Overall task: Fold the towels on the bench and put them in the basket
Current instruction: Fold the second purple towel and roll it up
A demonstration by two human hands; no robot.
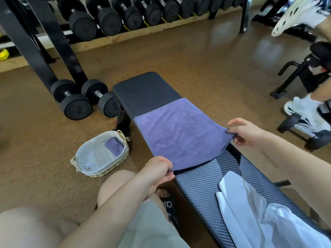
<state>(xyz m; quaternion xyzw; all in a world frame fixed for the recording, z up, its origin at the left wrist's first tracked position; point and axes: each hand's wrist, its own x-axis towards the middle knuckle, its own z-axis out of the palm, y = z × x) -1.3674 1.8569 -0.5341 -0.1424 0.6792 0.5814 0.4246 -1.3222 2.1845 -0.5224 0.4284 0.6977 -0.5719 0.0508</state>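
A purple towel [179,133] lies spread flat across the black bench [146,86]. My left hand [159,169] pinches the towel's near left corner. My right hand [245,131] pinches its near right corner, and both corners are slightly lifted off the padding. A white towel [240,199] lies crumpled on the near end of the bench. On the floor left of the bench stands a wicker basket [114,165] with a pale liner, and a folded purple towel [114,145] rests inside it.
Two black dumbbells [77,104] lie on the brown floor beside the bench's far leg. A dumbbell rack [125,17] runs along the back. Another person's legs and white shoes [304,108] are at the right by black equipment. My knees are at the bottom left.
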